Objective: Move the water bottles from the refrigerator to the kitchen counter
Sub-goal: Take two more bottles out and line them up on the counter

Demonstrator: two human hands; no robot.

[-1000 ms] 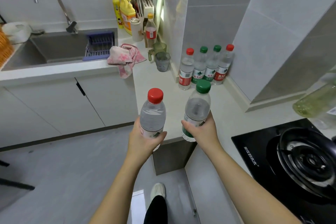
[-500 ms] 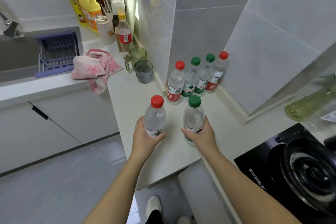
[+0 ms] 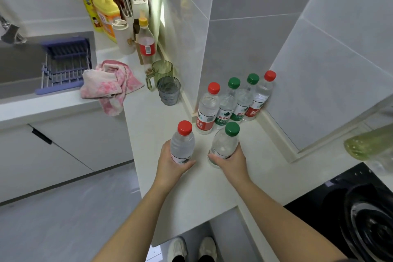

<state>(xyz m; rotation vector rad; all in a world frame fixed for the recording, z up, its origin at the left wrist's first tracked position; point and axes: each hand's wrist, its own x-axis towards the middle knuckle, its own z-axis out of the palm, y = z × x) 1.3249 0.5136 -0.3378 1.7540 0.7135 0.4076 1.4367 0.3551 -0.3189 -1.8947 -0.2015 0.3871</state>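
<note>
both hands clamped: left hand (image 3: 172, 161) wraps red-capped bottle (image 3: 182, 144), right hand (image 3: 230, 160) wraps green-capped bottle (image 3: 225, 144), both upright, low over the counter (image 3: 202, 189); surface contact unclear. row of four bottles (image 3: 225, 106) stands just beyond in the wall corner: two red caps, two green. six bottles total. bare counter right of the held pair, stove (image 3: 350, 208) nearer the front edge.

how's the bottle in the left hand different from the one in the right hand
The left-hand bottle has a red cap; the right-hand bottle has a green cap. The left-hand bottle is nearer the counter edge, the right-hand bottle nearer the stove. Both are clear, capped and gripped low, by the left hand and right hand.
</note>
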